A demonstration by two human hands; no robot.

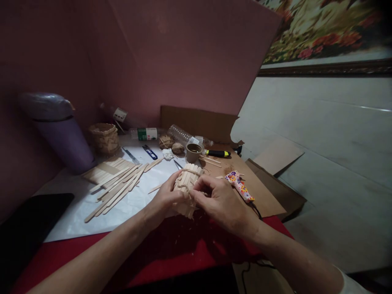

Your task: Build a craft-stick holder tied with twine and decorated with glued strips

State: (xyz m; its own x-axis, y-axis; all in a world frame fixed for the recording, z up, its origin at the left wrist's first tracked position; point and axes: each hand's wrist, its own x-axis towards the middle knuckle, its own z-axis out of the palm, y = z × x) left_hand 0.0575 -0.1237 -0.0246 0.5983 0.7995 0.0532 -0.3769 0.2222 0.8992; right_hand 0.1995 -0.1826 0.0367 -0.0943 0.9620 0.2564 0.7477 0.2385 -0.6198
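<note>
A small holder built of upright craft sticks, banded with thin cord, is tilted in front of me. My left hand is closed around its left side, the thumb across the front. Thumb and fingertips of my right hand are pinched together against the holder's right front, by the cord; what lies between them is too small to make out. The holder's underside and back are hidden. Right of my right hand lies a flower-patterned glue gun on cardboard.
Loose craft sticks spread over white paper on the left, near a finished-looking basket and a purple tumbler. Behind are twine balls, thread snips, plastic bottles, a cup and a black-yellow cutter.
</note>
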